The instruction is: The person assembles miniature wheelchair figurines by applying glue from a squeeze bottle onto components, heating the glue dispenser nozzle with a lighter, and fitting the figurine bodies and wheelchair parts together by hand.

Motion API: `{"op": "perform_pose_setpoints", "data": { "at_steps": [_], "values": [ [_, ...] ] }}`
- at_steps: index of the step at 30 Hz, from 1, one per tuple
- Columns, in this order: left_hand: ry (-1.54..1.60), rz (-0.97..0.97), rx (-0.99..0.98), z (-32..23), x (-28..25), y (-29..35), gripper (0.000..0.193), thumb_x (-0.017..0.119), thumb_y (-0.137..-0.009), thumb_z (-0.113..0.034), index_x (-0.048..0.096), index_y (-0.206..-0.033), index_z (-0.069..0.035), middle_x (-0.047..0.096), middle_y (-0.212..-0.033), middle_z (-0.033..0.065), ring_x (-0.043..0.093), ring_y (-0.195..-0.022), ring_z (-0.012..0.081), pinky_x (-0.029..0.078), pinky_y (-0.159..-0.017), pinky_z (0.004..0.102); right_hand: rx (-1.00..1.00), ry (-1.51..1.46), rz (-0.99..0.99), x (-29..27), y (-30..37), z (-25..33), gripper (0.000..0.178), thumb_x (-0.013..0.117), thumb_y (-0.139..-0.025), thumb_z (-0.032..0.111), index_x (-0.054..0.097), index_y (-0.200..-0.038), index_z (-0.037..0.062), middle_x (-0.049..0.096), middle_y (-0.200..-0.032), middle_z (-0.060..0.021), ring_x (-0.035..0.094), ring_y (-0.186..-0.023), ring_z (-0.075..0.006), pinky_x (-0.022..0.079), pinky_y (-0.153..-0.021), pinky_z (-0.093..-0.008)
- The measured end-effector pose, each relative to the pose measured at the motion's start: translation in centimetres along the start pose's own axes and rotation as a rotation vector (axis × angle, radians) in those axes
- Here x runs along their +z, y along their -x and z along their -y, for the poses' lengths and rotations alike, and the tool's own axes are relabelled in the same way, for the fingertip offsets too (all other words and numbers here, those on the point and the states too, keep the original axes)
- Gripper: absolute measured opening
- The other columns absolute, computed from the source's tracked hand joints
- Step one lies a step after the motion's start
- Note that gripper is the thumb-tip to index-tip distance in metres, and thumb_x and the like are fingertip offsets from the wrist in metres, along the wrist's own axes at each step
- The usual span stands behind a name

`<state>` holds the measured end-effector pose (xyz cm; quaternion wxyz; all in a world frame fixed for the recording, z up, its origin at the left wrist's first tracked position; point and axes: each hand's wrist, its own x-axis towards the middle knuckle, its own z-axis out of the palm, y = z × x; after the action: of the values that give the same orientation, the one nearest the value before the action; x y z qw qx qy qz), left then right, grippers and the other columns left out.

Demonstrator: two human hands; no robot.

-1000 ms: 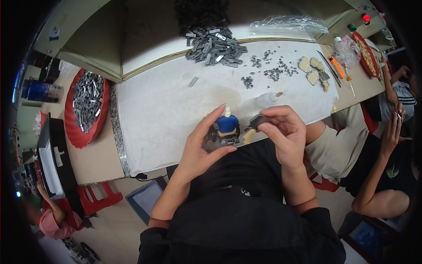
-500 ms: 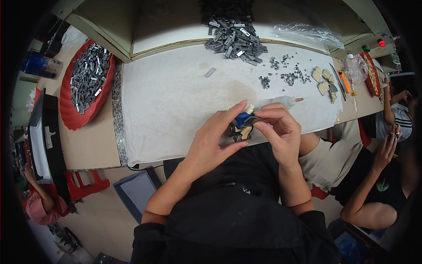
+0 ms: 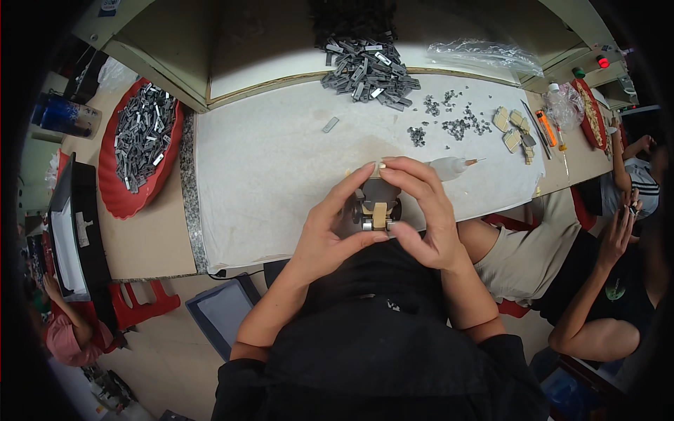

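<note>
the left hand [image 3: 324,228] and right hand [image 3: 430,221] grasp the figure [image 3: 380,202] from both sides, over the near edge of the sheet [image 3: 263,182] — fingertips at its far end, thumbs at its near end, likely to steady it and leave its middle in view. the bottle [image 3: 447,168] and bits [image 3: 458,129] lie beyond the right hand, presumably for easy reach.

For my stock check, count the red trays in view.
2: one red tray, holding grey parts, at left; a second tray, holding pale pieces, at far right. More may be hidden.
</note>
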<state>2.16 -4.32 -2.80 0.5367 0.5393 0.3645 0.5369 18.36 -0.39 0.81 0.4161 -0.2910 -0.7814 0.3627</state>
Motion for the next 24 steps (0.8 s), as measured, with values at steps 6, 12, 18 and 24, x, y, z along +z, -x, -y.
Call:
{"op": "perform_pose_setpoints", "data": {
  "at_steps": [6,12,18,24],
  "values": [
    [0.114,0.046,-0.075,-0.1,-0.4,-0.1,0.073,0.07,-0.065,-0.004,0.032,-0.127,-0.004,0.036,-0.128,0.0095,0.037,-0.116,0.0186,0.031,-0.095,0.0314,0.029,-0.026,0.14,-0.3,-0.5,0.1,0.066,0.067,-0.058,0.0,0.041,-0.118,0.0043,0.034,-0.126,-0.017,0.036,-0.116,-0.0332,0.036,-0.092,-0.0368],
    [0.164,0.052,-0.063,-0.1,-0.2,-0.1,0.074,0.071,-0.063,-0.003,0.033,-0.127,-0.003,0.038,-0.125,0.0096,0.037,-0.116,0.0187,0.031,-0.095,0.0315,-0.031,0.044,0.072,-0.2,-0.3,-0.3,0.065,0.067,-0.053,-0.003,0.045,-0.115,0.0042,0.043,-0.121,-0.0139,0.046,-0.108,-0.0296,0.042,-0.087,-0.0344],
    [0.126,0.027,-0.037,0.1,-0.2,0.3,0.073,0.072,-0.062,-0.003,0.034,-0.125,-0.001,0.041,-0.123,0.0096,0.04,-0.112,0.018,0.033,-0.093,0.0311,-0.051,-0.007,0.051,-0.1,-0.4,-0.5,0.063,0.067,-0.053,-0.002,0.047,-0.113,0.0027,0.046,-0.119,-0.0135,0.048,-0.107,-0.0287,0.042,-0.087,-0.034],
    [0.01,0.025,0.009,0.2,-0.1,0.2,0.073,0.073,-0.062,-0.005,0.036,-0.124,-0.001,0.045,-0.12,0.0109,0.046,-0.106,0.0173,0.038,-0.088,0.0297,-0.078,-0.036,0.045,0.2,0.0,-1.3,0.063,0.067,-0.053,-0.001,0.047,-0.113,0.0019,0.046,-0.118,-0.0137,0.046,-0.108,-0.0284,0.041,-0.089,-0.0343]
  ]
}}
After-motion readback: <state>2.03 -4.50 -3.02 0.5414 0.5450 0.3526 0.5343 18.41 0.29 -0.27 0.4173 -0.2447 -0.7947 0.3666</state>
